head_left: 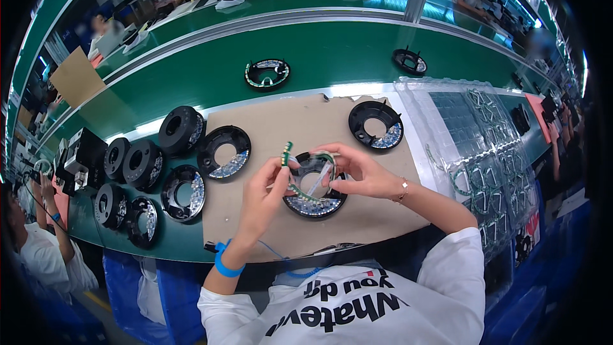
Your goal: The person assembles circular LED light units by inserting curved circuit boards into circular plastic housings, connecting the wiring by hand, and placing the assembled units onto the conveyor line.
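Observation:
Between my two hands is a curved green circuit strip dotted with small pale parts, with a whitish ribbon-like piece across its middle. My left hand, a blue band on its wrist, is closed and pinches the strip's left side. The fingers of my right hand are curled round its right side, partly hiding it. Just below both hands, a round black housing lies on the brown cardboard mat, silvery-blue parts lining its near rim. Whether the strip touches the housing, I cannot tell.
More black ring housings lie on the mat, one at left and one at right. Several others crowd the bench's left. Beyond, a green conveyor belt carries two housings. Clear plastic trays with green strips stand at right.

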`<move>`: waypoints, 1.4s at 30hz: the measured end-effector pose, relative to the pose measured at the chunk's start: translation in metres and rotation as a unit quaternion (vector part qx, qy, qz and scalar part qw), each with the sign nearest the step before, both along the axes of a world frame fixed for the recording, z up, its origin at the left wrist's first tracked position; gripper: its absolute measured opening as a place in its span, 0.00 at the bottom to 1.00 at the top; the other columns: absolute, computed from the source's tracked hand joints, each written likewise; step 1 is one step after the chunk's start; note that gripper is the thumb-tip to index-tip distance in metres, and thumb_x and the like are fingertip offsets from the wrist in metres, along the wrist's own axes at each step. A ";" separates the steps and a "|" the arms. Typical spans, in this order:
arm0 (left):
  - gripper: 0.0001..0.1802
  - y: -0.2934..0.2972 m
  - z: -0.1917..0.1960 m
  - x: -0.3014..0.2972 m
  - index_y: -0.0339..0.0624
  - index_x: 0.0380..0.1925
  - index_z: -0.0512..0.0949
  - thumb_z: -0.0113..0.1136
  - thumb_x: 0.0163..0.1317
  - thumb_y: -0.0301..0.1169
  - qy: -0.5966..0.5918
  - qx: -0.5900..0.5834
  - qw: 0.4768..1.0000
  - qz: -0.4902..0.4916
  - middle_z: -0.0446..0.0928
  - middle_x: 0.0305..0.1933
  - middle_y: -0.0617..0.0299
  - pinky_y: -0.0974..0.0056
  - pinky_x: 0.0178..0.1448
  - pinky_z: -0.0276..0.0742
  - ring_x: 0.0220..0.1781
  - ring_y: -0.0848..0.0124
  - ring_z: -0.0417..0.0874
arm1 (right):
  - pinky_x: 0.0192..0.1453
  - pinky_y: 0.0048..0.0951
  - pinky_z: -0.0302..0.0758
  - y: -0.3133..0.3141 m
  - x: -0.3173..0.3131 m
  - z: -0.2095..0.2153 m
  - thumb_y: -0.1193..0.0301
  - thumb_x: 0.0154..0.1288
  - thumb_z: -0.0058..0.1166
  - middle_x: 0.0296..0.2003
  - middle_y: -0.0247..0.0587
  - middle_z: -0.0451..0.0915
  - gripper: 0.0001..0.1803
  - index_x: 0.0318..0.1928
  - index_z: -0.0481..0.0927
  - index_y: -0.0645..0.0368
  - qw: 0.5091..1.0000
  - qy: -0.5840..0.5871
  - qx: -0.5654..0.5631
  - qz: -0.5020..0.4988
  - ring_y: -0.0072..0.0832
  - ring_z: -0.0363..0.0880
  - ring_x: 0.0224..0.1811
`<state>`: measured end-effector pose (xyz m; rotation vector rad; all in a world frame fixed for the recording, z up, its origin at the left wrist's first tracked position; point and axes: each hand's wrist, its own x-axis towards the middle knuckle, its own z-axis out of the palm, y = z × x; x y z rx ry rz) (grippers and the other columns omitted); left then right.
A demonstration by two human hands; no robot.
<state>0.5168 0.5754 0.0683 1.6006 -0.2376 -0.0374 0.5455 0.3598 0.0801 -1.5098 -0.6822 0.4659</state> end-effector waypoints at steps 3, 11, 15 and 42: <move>0.11 0.001 0.014 0.003 0.34 0.42 0.74 0.47 0.64 0.27 -0.075 0.187 0.980 -0.013 0.75 0.28 0.57 0.69 0.32 0.75 0.29 0.73 0.78 | 0.45 0.20 0.69 -0.005 -0.002 0.001 0.71 0.63 0.52 0.37 0.34 0.76 0.18 0.53 0.71 0.59 0.996 0.088 0.012 0.001 0.15 0.74 0.40; 0.09 0.011 0.000 0.049 0.36 0.38 0.77 0.54 0.56 0.24 -0.147 0.256 0.953 -0.075 0.77 0.24 0.51 0.66 0.29 0.70 0.22 0.67 0.76 | 0.33 0.16 0.69 -0.020 0.023 -0.003 0.72 0.61 0.55 0.30 0.33 0.79 0.10 0.40 0.79 0.64 0.987 0.058 -0.125 -0.087 0.14 0.74 0.31; 0.09 0.006 -0.007 0.069 0.35 0.38 0.78 0.53 0.58 0.23 -0.103 0.266 0.954 -0.088 0.76 0.22 0.59 0.71 0.31 0.70 0.24 0.75 0.75 | 0.30 0.17 0.68 -0.027 0.052 -0.012 0.69 0.59 0.57 0.27 0.31 0.77 0.11 0.38 0.81 0.64 0.981 0.071 -0.171 -0.060 0.15 0.70 0.26; 0.31 0.037 -0.045 0.053 0.53 0.59 0.68 0.55 0.50 0.37 -0.217 0.328 0.894 -0.213 0.63 0.63 0.54 0.54 0.63 0.59 0.60 0.56 0.65 | 0.36 0.27 0.69 -0.027 0.018 -0.050 0.71 0.56 0.56 0.35 0.41 0.71 0.22 0.54 0.73 0.54 0.937 -0.260 -0.223 -0.068 0.30 0.73 0.32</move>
